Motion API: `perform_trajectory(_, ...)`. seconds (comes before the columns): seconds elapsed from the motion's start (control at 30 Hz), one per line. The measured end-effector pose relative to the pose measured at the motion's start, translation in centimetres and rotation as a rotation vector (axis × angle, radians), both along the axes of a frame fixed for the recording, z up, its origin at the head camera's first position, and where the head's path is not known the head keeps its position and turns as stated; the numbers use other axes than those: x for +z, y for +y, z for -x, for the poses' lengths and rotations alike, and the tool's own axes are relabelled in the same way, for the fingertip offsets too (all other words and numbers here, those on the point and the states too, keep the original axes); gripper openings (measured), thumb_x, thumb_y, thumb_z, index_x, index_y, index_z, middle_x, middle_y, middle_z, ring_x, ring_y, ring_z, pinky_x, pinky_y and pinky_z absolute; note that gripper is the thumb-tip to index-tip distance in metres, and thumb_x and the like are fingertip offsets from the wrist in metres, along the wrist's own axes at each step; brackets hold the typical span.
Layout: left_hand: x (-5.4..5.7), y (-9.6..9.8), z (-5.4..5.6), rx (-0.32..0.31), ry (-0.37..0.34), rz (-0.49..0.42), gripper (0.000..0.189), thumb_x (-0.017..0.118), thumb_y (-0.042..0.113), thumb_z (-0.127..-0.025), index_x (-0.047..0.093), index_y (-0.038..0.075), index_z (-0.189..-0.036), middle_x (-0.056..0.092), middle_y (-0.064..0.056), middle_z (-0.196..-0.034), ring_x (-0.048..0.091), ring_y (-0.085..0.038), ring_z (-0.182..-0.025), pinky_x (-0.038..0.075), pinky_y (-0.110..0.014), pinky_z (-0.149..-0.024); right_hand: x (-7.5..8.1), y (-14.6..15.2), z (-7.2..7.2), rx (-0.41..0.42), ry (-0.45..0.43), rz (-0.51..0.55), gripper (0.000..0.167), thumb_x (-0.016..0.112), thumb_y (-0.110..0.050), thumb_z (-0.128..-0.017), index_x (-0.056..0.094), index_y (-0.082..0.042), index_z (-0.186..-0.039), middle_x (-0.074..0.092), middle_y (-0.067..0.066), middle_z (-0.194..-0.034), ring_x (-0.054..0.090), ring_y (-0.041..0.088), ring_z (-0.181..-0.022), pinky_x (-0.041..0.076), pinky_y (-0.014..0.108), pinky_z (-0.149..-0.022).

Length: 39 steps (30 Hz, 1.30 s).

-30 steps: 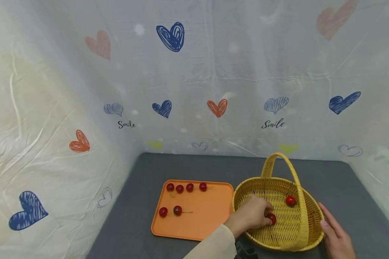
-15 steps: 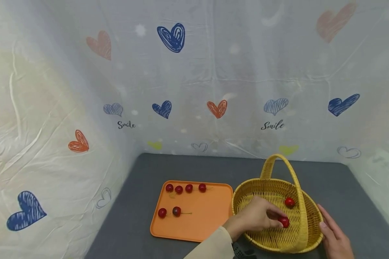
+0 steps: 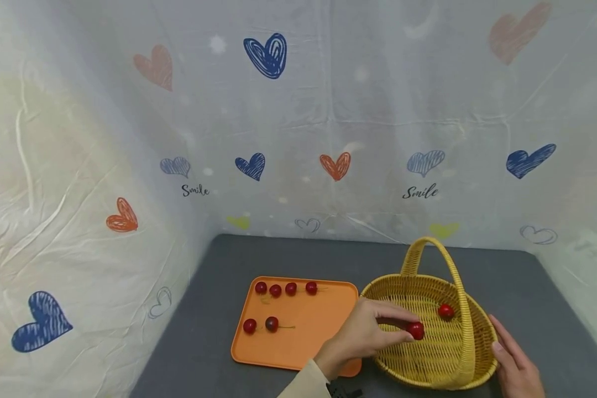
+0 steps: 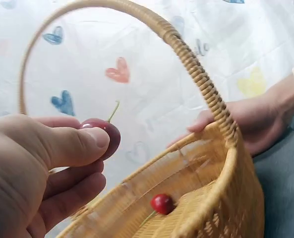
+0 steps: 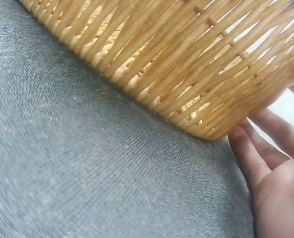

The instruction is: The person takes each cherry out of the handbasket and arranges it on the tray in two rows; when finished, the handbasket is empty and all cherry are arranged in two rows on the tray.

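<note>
In my left hand (image 3: 360,334), a dark red cherry (image 4: 109,136) with a thin green stem is pinched between thumb and fingers, held over the left part of the yellow wicker basket (image 3: 418,373). Another red cherry (image 3: 445,312) lies inside on the basket's floor, to the right of that hand. My right hand (image 3: 519,370) rests against the basket's right end, fingers fairly straight along the outer wall. In the right wrist view its fingertips touch the weave near the base.
An orange tray (image 3: 323,342) lies left of the basket, bearing several cherries (image 3: 291,288) in two rows. The basket's tall handle (image 3: 455,276) arches over its middle. A grey cloth (image 3: 189,354) covers the table, and a heart-printed curtain (image 3: 288,121) hangs behind.
Pinching the cherry, my left hand shifted right inside the basket, then came back left and up with it. The right hand stayed at the basket's end.
</note>
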State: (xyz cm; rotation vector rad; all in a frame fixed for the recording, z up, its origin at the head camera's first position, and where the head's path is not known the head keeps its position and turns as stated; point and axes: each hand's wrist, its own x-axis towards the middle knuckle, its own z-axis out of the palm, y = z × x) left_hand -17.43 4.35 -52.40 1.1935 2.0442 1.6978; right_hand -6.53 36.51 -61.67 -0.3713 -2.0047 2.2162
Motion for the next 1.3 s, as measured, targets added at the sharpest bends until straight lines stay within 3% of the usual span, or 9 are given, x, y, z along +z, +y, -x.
perform_trajectory(0.1, -0.5, -2.5, 0.0, 0.054, 0.122, -0.016, 0.030, 0.083, 0.016, -0.100, 0.082, 0.010, -0.128, 0.082, -0.001, -0.127, 0.074, 0.000, -0.114, 0.064, -0.025, -0.092, -0.1, 0.0, 0.0, 0.006, -0.001, -0.002, 0.067, 0.049, -0.036, -0.118, 0.017, -0.026, -0.177, 0.018, -0.027, -0.174, 0.051, -0.032, -0.112, 0.048, 0.001, -0.087)
perform_trajectory(0.23, -1.6, -6.5, 0.0, 0.145, 0.208, -0.014, 0.029, 0.083, 0.018, -0.100, 0.082, 0.011, -0.129, 0.082, -0.002, -0.126, 0.076, -0.006, -0.115, 0.064, -0.026, -0.095, -0.1, 0.0, 0.0, -0.005, -0.004, -0.004, 0.066, 0.049, -0.036, -0.118, 0.019, -0.029, -0.176, 0.021, -0.029, -0.172, 0.051, -0.032, -0.112, 0.048, 0.001, -0.087)
perform_trajectory(0.43, -2.7, -12.2, 0.4, 0.307, 0.180, 0.070, 0.028, 0.085, 0.020, -0.098, 0.084, 0.016, -0.125, 0.082, 0.000, -0.126, 0.077, -0.012, -0.116, 0.063, -0.029, -0.098, 0.2, -0.2, 0.0, -0.040, 0.019, 0.006, 0.067, 0.049, -0.032, -0.118, 0.019, -0.021, -0.177, 0.018, -0.023, -0.175, 0.051, -0.032, -0.113, 0.047, -0.001, -0.088)
perform_trajectory(0.7, -3.4, -17.3, 1.6, 0.496, 0.245, 0.325, 0.030, 0.088, 0.010, -0.093, 0.085, 0.017, -0.122, 0.082, 0.007, -0.121, 0.078, -0.014, -0.115, 0.064, -0.038, -0.101, 0.2, -0.3, 0.0, -0.012, 0.037, 0.022, 0.068, 0.047, -0.031, -0.119, 0.013, -0.017, -0.177, 0.014, -0.022, -0.177, 0.049, -0.034, -0.117, 0.045, -0.002, -0.090)
perform_trajectory(0.8, -3.3, -18.2, 1.8, 0.517, 0.292, 0.398, 0.031, 0.088, 0.008, -0.093, 0.084, 0.015, -0.122, 0.083, 0.004, -0.119, 0.078, -0.017, -0.113, 0.065, -0.042, -0.099, 0.0, -0.3, 0.1, -0.020, 0.046, 0.023, 0.068, 0.048, -0.030, -0.119, 0.015, -0.017, -0.177, 0.018, -0.024, -0.175, 0.049, -0.034, -0.117, 0.045, -0.002, -0.090)
perform_trajectory(0.97, -3.4, -18.8, 2.2, 0.502, 0.367, 0.497, 0.028, 0.088, 0.008, -0.093, 0.084, 0.011, -0.120, 0.083, 0.001, -0.117, 0.079, -0.019, -0.108, 0.066, -0.042, -0.094, 0.0, -0.2, 0.0, -0.013, 0.054, 0.007, 0.067, 0.048, -0.030, -0.119, 0.016, -0.019, -0.177, 0.022, -0.028, -0.172, 0.049, -0.034, -0.116, 0.045, -0.002, -0.090)
perform_trajectory(1.13, -3.7, -19.0, 2.4, 0.500, 0.397, 0.580, 0.026, 0.088, 0.008, -0.093, 0.084, 0.011, -0.118, 0.083, -0.002, -0.117, 0.079, -0.023, -0.110, 0.066, -0.046, -0.095, -0.1, -0.2, 0.0, -0.015, 0.072, 0.008, 0.066, 0.048, -0.028, -0.119, 0.018, -0.019, -0.177, 0.027, -0.030, -0.170, 0.050, -0.033, -0.117, 0.046, -0.001, -0.090)
perform_trajectory(1.3, -4.2, -19.2, 2.7, 0.484, 0.393, 0.624, 0.025, 0.090, 0.011, -0.092, 0.085, 0.014, -0.116, 0.083, 0.001, -0.114, 0.078, -0.019, -0.109, 0.065, -0.043, -0.095, -0.1, -0.3, 0.0, -0.021, 0.106, 0.016, 0.064, 0.048, -0.025, -0.119, 0.020, -0.018, -0.176, 0.034, -0.032, -0.165, 0.051, -0.032, -0.119, 0.046, -0.001, -0.091)
